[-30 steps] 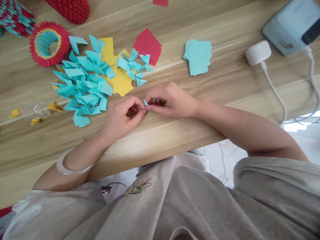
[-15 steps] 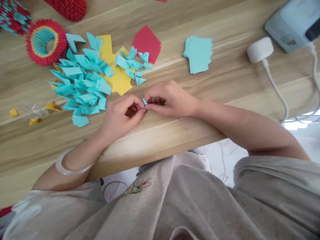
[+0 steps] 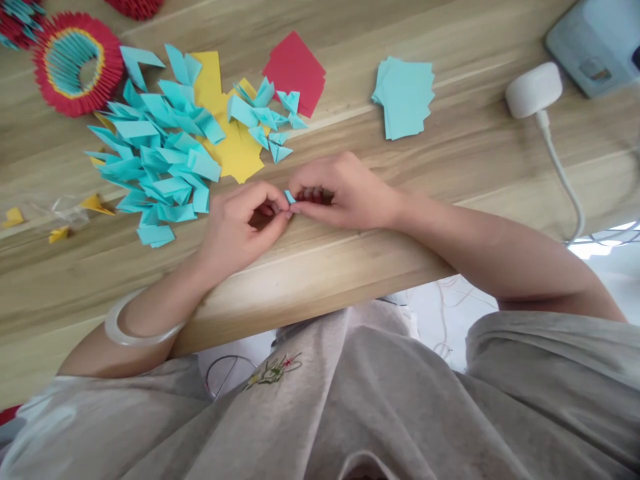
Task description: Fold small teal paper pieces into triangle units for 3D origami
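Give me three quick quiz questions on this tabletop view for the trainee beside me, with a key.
1. What shows at the fingertips where the left hand and right hand meet?
2. True or false: the white ring-shaped bangle is on the left arm.
3. Which flat stack lies farthest right in view: A, red; B, turquoise; C, yellow?

Key: 1, a small turquoise paper piece; 2, true; 3, B, the flat turquoise paper stack.

Matt paper piece (image 3: pixel 290 197), smooth wooden table (image 3: pixel 330 261), glossy bangle (image 3: pixel 132 339), cloth shirt (image 3: pixel 385 393)
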Demonstrator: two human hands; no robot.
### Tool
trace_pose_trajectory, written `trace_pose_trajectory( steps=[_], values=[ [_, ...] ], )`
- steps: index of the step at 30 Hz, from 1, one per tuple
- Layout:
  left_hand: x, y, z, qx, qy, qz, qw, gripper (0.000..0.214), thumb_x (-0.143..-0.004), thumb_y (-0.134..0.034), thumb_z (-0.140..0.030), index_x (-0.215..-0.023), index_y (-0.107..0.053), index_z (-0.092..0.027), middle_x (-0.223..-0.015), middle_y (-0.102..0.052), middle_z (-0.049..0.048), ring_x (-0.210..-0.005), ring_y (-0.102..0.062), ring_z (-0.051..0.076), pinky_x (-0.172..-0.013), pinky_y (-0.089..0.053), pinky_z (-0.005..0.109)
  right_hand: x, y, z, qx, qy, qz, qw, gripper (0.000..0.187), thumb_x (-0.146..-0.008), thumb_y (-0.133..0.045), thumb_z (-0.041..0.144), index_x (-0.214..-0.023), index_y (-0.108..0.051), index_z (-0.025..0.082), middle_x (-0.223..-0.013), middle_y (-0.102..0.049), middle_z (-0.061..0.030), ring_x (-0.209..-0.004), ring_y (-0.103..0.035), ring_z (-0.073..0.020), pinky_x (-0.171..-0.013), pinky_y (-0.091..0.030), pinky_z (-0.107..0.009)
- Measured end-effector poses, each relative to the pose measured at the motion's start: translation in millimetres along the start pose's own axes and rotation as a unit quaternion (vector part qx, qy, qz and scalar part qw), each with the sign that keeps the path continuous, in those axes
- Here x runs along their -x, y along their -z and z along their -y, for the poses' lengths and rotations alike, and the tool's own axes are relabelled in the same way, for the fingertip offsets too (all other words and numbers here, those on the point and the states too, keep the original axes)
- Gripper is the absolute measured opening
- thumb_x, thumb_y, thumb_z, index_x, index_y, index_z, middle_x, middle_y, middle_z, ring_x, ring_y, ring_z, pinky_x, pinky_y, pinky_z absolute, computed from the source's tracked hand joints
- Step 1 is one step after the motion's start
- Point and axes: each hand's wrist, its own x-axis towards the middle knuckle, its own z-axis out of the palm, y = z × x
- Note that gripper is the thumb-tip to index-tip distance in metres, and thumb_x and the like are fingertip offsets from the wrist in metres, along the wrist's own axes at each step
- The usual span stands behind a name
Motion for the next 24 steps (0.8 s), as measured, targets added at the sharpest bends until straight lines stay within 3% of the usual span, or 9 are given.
trace_pose_trajectory(
  steps=[7,24],
  values=[
    [1.0,1.5,-4.0,-0.013,0.041,0.020,0.999,0.006,-0.087,-0.063,-0.028,-0.083,-0.060,-0.025,-0.075,-0.065,-0.0034,-0.065,-0.062,0.012,-0.059,-0.051,0.027,-2.9,2.8,4.2,0.008,-0.026,0.013,1.000,0.022,-0.098,-0.044,0.030,-0.092,-0.057,0.013,-0.083,-0.060,0.0004,-0.072,-0.047,-0.0048,-0.071,-0.040,-0.021],
    [0.8,0.8,-3.1,-0.008,0.044,0.017,0.999,0.007,-0.085,-0.066,-0.027,-0.082,-0.060,-0.026,-0.073,-0.064,-0.0036,-0.061,-0.059,0.011,-0.055,-0.048,0.027,-2.3,1.3,1.6,0.007,-0.026,0.004,1.000,0.025,-0.097,-0.044,0.029,-0.094,-0.061,0.011,-0.084,-0.060,0.0009,-0.072,-0.045,-0.0032,-0.069,-0.037,-0.019]
  ],
)
